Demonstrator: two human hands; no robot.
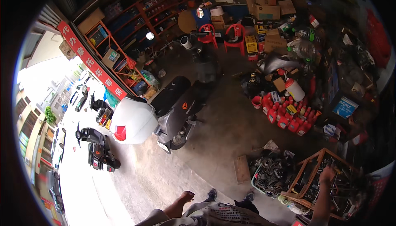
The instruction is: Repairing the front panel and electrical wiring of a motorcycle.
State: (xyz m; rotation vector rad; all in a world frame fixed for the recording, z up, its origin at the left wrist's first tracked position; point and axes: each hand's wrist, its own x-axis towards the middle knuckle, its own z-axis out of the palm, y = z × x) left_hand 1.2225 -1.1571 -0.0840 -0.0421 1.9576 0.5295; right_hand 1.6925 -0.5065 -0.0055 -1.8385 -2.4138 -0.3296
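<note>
My left hand [186,197] hangs low at the bottom centre, left of my shoes, with its fingers curled; I cannot make out whether anything is inside. My right hand [327,174] reaches into a wooden-framed rack [307,166] of dark metal tools and parts at the lower right. Its fingers are bent among the tools, and what they hold is too small to tell. A teal bin [270,176] heaped with dark parts stands left of the rack, beside a board [241,169] on the floor.
A scooter with a white top box [132,121] stands centre left, other scooters [99,151] outside. Red bottles [288,116], cartons [266,11] and clutter fill the right. Red chairs [234,38] and orange shelving [144,7] line the back.
</note>
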